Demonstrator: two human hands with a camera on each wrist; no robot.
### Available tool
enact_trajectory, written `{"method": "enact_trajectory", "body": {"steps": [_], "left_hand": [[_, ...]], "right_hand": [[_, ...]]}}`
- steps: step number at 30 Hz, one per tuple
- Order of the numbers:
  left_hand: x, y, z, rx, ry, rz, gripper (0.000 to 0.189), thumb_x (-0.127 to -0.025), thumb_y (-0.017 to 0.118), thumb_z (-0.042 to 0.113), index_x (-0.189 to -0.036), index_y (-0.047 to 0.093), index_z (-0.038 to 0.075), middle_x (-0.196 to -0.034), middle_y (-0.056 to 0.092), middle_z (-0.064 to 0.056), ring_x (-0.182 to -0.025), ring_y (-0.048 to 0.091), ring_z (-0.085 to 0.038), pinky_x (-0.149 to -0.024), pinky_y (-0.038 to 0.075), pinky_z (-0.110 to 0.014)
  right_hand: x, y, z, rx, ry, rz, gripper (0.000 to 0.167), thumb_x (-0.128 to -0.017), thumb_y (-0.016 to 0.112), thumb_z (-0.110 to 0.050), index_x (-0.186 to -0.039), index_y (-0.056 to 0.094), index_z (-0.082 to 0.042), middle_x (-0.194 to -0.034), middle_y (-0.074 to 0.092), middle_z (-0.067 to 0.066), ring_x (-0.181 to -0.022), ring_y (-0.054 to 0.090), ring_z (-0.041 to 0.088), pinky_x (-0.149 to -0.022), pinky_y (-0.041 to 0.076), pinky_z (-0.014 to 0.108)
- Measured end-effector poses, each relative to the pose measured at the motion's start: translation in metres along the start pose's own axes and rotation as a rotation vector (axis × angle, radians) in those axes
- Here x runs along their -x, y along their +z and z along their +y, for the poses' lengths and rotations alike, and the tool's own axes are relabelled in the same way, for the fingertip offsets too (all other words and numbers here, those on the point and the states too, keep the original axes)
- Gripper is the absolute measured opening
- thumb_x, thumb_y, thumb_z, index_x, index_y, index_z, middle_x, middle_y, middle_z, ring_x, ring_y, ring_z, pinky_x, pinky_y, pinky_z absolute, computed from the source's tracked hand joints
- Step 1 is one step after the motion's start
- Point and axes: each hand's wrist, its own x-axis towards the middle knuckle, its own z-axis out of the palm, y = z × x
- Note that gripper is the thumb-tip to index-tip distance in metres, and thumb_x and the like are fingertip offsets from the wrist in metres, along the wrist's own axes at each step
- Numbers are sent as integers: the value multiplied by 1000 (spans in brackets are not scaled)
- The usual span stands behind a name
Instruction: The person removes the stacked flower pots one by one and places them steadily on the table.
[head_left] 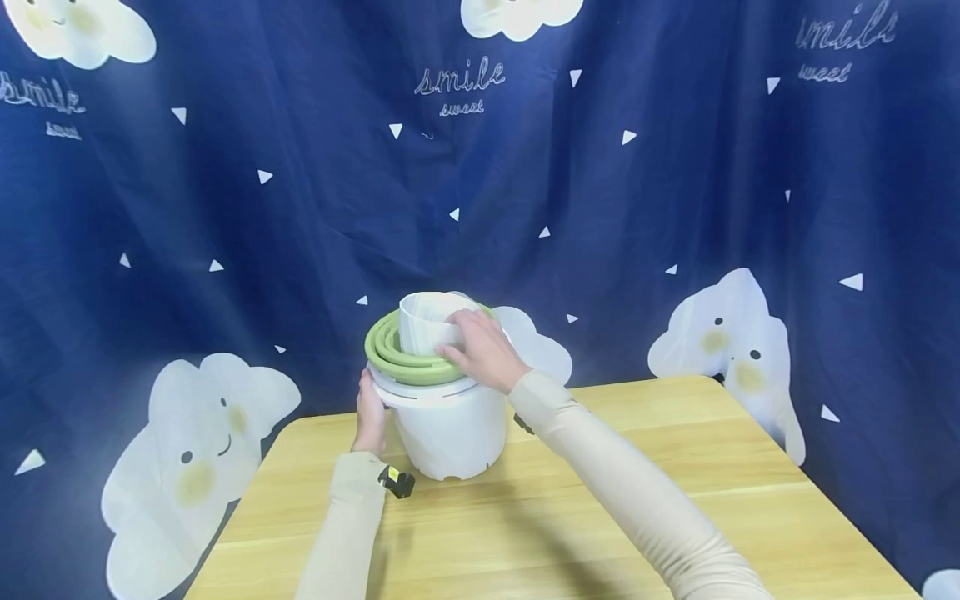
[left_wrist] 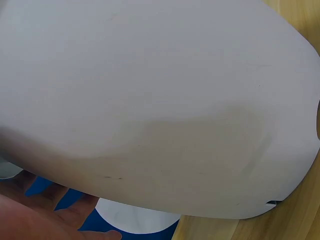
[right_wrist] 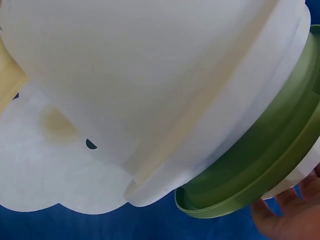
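A large white flowerpot (head_left: 450,433) stands upright on the table, with green pots (head_left: 412,373) nested in its mouth. In the middle of them sits a smaller white pot (head_left: 422,333), its rim above the green ones. My right hand (head_left: 487,350) grips this small pot on its right side, fingers over the rim and thumb lower on the outer wall. On the near left, my left hand (head_left: 370,417) rests against the big pot's side just below its rim. In the left wrist view, the left fingers (left_wrist: 75,210) lie extended and spread along the pot wall.
The wooden table (head_left: 660,483) has rounded far corners. Behind it hangs a dark blue curtain (head_left: 337,208) with white clouds and triangles, close to the table's back edge. A small black wrist camera (head_left: 396,481) is strapped at the left cuff.
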Motion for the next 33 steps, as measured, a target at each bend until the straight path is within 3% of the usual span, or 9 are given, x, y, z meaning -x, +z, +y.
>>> {"method": "enact_trajectory", "body": {"steps": [12, 24, 33], "left_hand": [[-1, 0, -3, -18, 9, -5, 78, -105, 8, 64, -165, 25, 18, -173, 22, -12, -163, 12, -34, -131, 6, -55], [0, -2, -2, -22, 18, -1, 76, -106, 7, 62, -165, 23, 18, -173, 21, -13, -163, 13, -34, -131, 7, -54], [1, -4, -3, -39, 30, -1, 75, -106, 7, 61, -166, 22, 18, -174, 20, -13, -162, 12, -35, -131, 7, -54]], "right_hand": [[0, -4, 1, 75, -67, 45, 32, -95, 74, -18, -121, 61, -5, -115, 70, 9, -113, 64, 28, -104, 49, 43], [-2, -4, 1, 235, -79, 90, 31, -93, 77, -23, -116, 64, -8, -113, 68, 6, -103, 61, 30, -89, 51, 43], [0, -8, 5, 263, -60, 108, 30, -93, 77, -25, -116, 63, -10, -111, 68, 4, -104, 62, 28, -92, 51, 44]]}}
